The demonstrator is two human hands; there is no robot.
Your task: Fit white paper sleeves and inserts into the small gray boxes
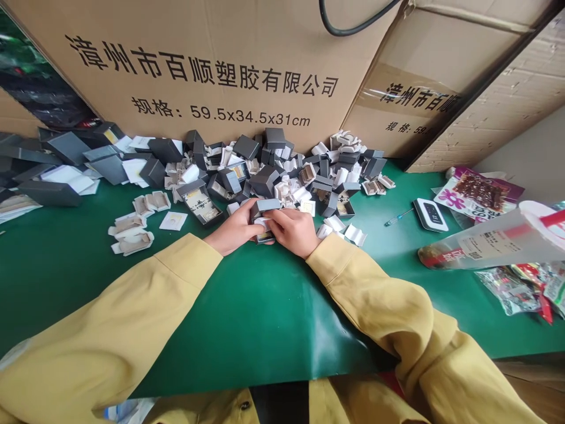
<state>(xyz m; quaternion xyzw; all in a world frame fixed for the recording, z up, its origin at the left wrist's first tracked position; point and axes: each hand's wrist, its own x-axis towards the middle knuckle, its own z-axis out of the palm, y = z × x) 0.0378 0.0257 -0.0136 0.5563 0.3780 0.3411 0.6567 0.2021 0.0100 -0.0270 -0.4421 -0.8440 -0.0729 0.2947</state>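
Just in front of the heap, a small dark grey box [267, 205] is between my two hands, its lid side tipped up and something white showing inside. My left hand [233, 229] wraps around its left side, thumb on top. From the right, my right hand [295, 229] has its fingers curled at the box's opening, against the white part; whether they pinch that part or the box edge is partly hidden. Close by on the left lie a white square card [173, 221] and folded white card inserts [131, 241]. An opened grey box [200, 203] with a patterned inside lies beyond my left hand.
Grey boxes and white inserts are heaped along large cardboard cartons [212, 35] at the back of the green table [247, 330]. At right are a screwdriver [398, 218], a white device with a dark display [430, 214], a tilted plastic cup [489, 241] and snack packets [481, 191].
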